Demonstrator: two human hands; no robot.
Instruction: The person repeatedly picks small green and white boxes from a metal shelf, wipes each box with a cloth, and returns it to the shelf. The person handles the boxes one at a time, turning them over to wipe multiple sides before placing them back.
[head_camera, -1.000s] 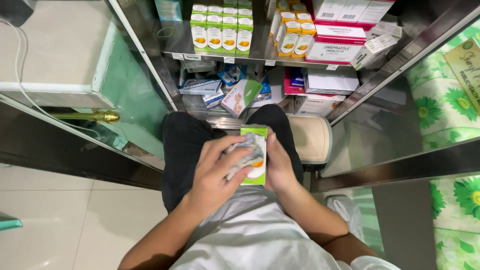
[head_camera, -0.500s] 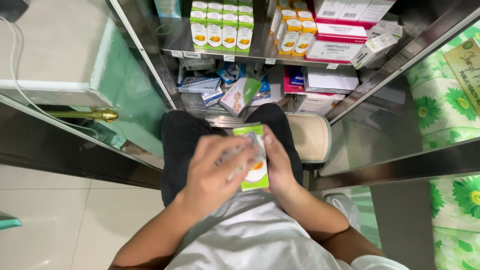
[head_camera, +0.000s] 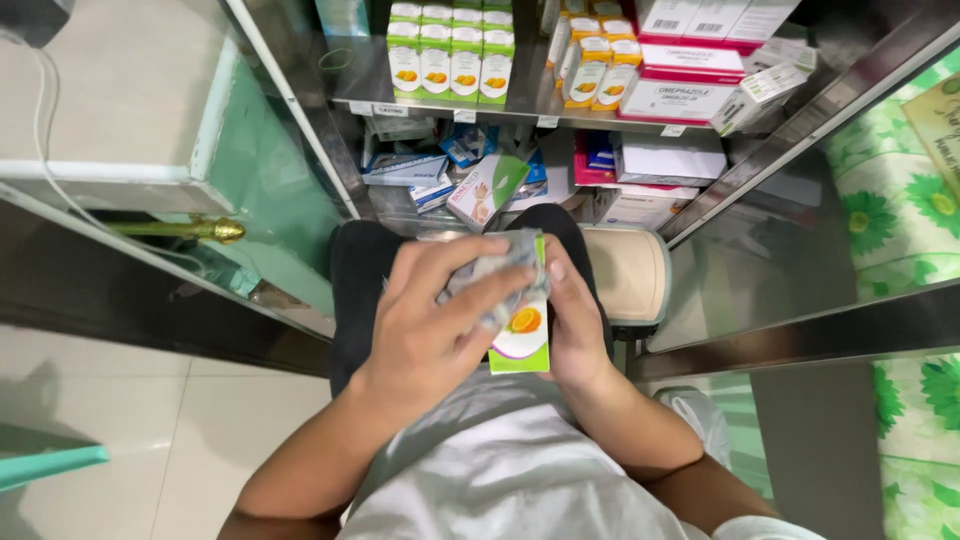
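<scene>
You wear a light grey-white short-sleeved shirt (head_camera: 510, 480) with soft folds across the front and dark black trousers (head_camera: 365, 290) over your knees, while your forearms are bare from the sleeve down and your hands carry no gloves, rings, watch or bands that show.

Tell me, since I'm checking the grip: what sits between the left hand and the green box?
In the head view, a crumpled silvery cloth or wrapper lies between the left hand and the green box, which the right hand steadies.
</scene>
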